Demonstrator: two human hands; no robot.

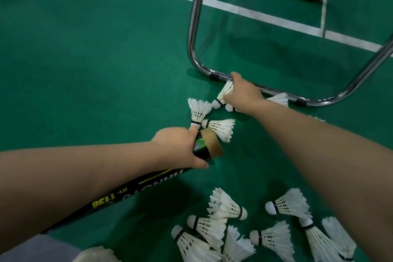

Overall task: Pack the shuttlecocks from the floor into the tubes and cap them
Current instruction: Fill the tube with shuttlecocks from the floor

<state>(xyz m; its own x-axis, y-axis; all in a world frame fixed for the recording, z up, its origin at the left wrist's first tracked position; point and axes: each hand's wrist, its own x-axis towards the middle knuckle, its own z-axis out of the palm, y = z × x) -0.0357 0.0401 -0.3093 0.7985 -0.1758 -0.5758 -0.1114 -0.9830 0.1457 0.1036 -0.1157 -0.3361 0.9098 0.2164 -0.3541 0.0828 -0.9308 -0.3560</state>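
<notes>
Left hand [180, 147] is clamped round the tube [148, 181], fingers and thumb curled about it just behind the open mouth. It's a long black cardboard tube with yellow lettering, a glossy green patch near the top and a bare brown rim [212, 144]. The rest of it runs back under the left forearm.

Right hand [244, 95] is out ahead, well past the tube's mouth and down on a shuttlecock [222, 97]. Its fingers are closed over the feather skirt, fingertips hidden beneath, and the rounded white cork pokes out on the side toward the left hand. White feathers, thin ribs, a black band above the cork.

A second one [276, 99] lies under the right wrist. Two more shuttlecocks [220, 127] sit just beyond the left hand's knuckles, one with its feathers right by the rim. A loose heap [210, 229] lies on the matte green floor [85, 59] beneath the right forearm. Just beyond the right hand runs the shiny bent steel tubing of a chair frame [270, 89].
</notes>
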